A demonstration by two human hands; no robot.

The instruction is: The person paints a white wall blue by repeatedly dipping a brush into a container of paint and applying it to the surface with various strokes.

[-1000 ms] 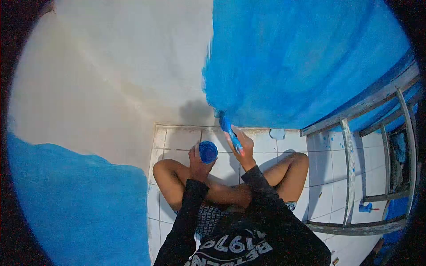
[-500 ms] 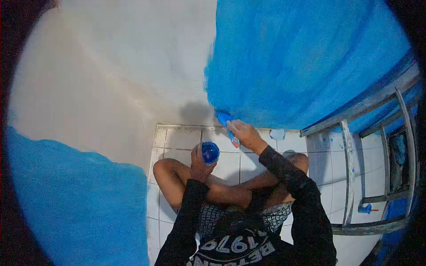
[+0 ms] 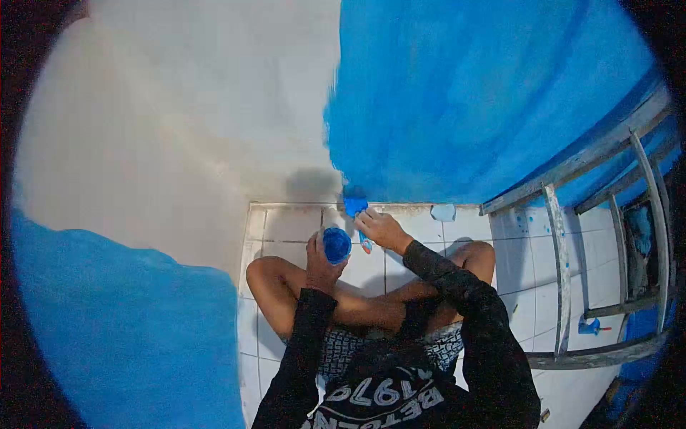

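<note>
My left hand [image 3: 323,263] is wrapped round a small cup of blue paint [image 3: 336,246], held above my crossed legs. In my right hand [image 3: 382,229] is a paintbrush [image 3: 356,206], its handle with a reddish end pointing down toward me. The blue-covered bristles are at the foot of the wall, by the lower left edge of the blue painted area [image 3: 457,100]. Left of that edge the wall [image 3: 214,93] is whitish.
A wooden ladder [image 3: 559,272] stands at the right. Near its foot a blue brush [image 3: 590,327] lies on the white tiled floor [image 3: 286,223]. A pale blue patch [image 3: 444,212] is by the wall base. More blue paint [image 3: 128,322] covers the lower left wall.
My right hand and the brush have moved slightly down and left, toward the wall's base. The cup has tilted a little, showing more blue inside.
</note>
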